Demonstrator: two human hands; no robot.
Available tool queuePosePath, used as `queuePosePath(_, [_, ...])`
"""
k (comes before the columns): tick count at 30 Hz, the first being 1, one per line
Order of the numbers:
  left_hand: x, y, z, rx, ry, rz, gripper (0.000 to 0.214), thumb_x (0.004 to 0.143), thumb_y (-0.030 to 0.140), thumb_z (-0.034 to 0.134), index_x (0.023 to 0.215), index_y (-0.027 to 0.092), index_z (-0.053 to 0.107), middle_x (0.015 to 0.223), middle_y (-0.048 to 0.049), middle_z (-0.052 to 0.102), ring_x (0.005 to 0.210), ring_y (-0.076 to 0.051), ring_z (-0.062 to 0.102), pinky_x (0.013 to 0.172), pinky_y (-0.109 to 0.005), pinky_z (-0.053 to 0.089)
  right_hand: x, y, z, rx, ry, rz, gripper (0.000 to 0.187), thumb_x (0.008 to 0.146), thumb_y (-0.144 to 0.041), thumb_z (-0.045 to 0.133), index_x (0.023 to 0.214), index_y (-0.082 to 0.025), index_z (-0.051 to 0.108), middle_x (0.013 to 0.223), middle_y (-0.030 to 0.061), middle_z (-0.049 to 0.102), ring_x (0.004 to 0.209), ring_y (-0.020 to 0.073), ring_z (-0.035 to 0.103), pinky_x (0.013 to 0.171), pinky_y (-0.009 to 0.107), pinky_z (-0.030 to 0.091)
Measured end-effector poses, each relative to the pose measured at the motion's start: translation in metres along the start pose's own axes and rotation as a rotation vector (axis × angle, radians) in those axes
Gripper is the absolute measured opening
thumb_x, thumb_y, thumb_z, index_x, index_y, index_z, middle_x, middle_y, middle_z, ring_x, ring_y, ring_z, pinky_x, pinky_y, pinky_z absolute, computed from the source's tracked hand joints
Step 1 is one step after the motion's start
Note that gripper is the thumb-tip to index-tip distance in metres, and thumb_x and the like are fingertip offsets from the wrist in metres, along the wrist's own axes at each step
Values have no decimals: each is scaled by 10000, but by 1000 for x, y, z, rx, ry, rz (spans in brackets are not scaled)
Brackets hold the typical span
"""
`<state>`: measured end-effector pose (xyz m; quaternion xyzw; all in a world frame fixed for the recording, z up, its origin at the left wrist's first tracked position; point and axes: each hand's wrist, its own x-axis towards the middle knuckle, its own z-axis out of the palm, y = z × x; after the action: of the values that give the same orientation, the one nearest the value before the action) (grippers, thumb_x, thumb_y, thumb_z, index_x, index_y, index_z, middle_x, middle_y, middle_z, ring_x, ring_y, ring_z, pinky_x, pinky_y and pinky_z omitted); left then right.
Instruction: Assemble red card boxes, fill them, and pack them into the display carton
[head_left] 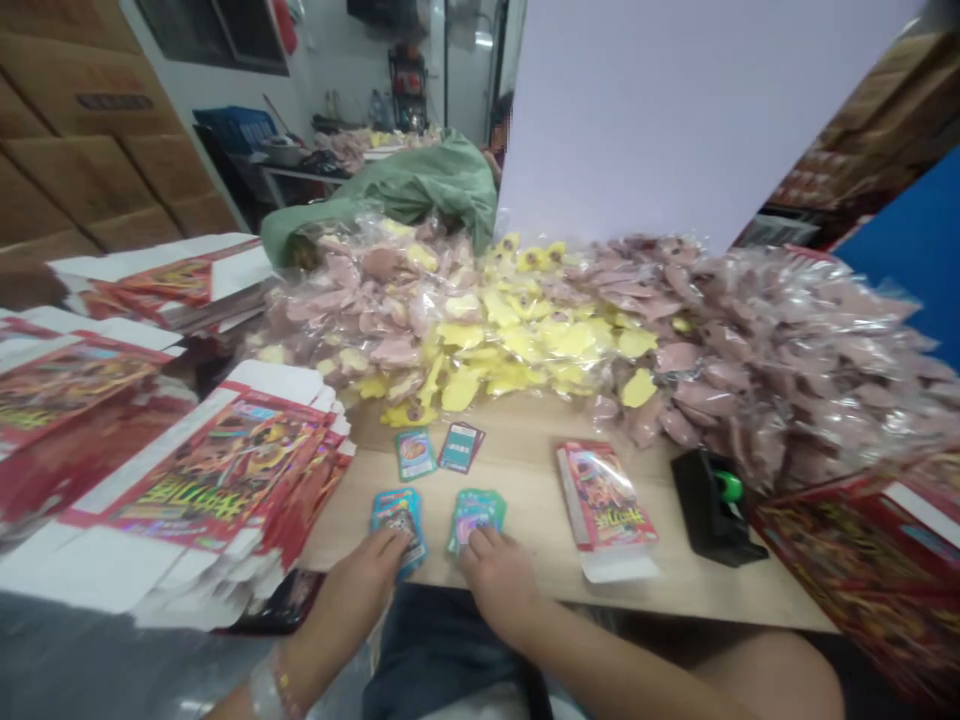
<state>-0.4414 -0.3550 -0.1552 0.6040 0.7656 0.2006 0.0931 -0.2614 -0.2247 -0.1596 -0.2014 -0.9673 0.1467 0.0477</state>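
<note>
My left hand [373, 571] rests its fingertips on a small blue-edged stack of cards [398, 521] near the table's front edge. Beside it, my right hand [499, 575] presses its fingers on a green-edged stack of cards [478, 514]. Both hands lie fingers-down on top of the stacks rather than wrapped round them. Farther back lie two single cards, a teal card [415, 453] and a dark red card [460, 446]. To the right sits a red printed packet [604, 495] with a white flap.
A stack of flat red-and-white printed cartons [217, 480] fills the left side. A big heap of bagged pink and yellow pieces [570, 320] covers the back. A black tape dispenser [712, 505] stands at the right, beside a red carton [862, 560]. A white board [675, 110] rises behind.
</note>
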Motion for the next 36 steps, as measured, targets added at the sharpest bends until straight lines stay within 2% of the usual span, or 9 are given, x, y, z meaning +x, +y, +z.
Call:
queuePosePath(5, [15,49,1,-478,291,-226,375,799,340,458,1120,179,565,1126,-95,601,1043,-241,552,916,-401,432,-24,17,-61,657,408,335,137,866,-214,429,892,-181,560,1027,71,555,951,161,528,798,266,451])
queuePosePath(9, [50,154,15,-1303,-245,-328,487,777,515,496,1119,175,569,996,-86,661,848,-245,635,741,-393,518,-68,43,-105,1430,394,587,401,740,-290,621,1110,-235,477,838,6,585,739,147,575,660,275,480])
queuePosePath(12, [83,206,20,-1413,-639,-158,488,827,528,421,1170,200,534,1024,-92,653,876,-249,635,787,-431,492,-113,79,-114,1725,282,653,439,669,-375,676,1037,-181,536,706,9,604,552,136,561,481,240,452])
queuePosePath(14, [115,219,24,-1160,-681,90,498,835,495,431,1259,234,448,1219,-100,546,1078,-271,536,912,-469,403,-141,110,-119,1616,395,724,384,665,-449,655,889,-143,595,699,44,627,567,154,576,487,247,455])
queuePosePath(17, [179,224,42,-531,-648,675,804,664,455,662,1351,250,298,1452,-102,203,1315,-324,178,1049,-518,145,-163,155,-140,1032,695,796,312,719,-445,585,848,-162,608,783,69,653,728,192,595,650,280,474])
queuePosePath(21, [245,232,85,35,-730,1322,1057,421,450,787,1340,202,328,1395,-177,307,1267,-397,248,1052,-518,96,-145,198,-185,393,590,665,202,836,-276,400,909,-185,564,824,55,635,747,181,583,690,276,444])
queuePosePath(24, [253,231,104,199,-655,1289,1093,412,493,754,1350,166,296,1226,-202,480,1084,-399,452,987,-556,218,-113,223,-215,151,486,739,287,818,-120,343,1027,-183,531,861,71,642,781,185,603,678,263,433])
queuePosePath(30, [231,215,129,269,-476,848,704,673,265,612,1323,221,347,1316,-221,393,1142,-434,416,889,-611,315,-58,244,-244,-221,321,941,422,802,-41,351,1198,-146,453,679,93,658,626,213,624,555,271,396])
queuePosePath(36, [238,229,115,-2,-469,759,602,655,138,587,1234,263,481,1152,-158,564,1038,-408,512,850,-589,367,1,259,-302,-366,364,780,180,778,-93,498,802,-175,656,833,123,653,803,240,602,679,350,429])
